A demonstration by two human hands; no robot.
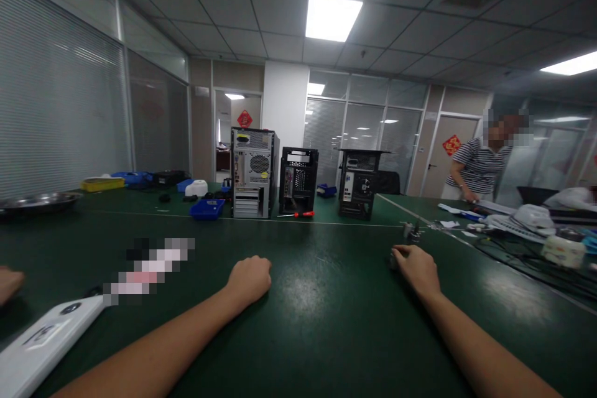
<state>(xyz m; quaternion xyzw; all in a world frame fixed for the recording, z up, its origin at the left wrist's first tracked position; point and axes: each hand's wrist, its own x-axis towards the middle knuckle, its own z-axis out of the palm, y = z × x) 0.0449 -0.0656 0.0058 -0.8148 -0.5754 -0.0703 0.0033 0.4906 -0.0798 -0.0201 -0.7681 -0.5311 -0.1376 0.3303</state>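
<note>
My left hand (250,278) rests on the green table (326,329) as a closed fist, its back towards me; no object shows in it. To the right, my right hand (418,268) has its thumb and fingers closed around a small grey object (393,260), mostly hidden under the fingertips. Just beyond that hand stand small metal parts (411,232), too small to name exactly. Farther off, a red-handled screwdriver (304,214) lies in front of the middle one of three open-backed computer cases: a grey case (254,174), a black case (298,181) and another black case (358,185).
A white device (56,329) with a blurred screen lies at the left, near another person's hand (10,285). Blue trays (206,209) and a metal dish (40,200) stand farther back. Cables (517,264) and papers lie right, where a person in stripes (480,165) stands.
</note>
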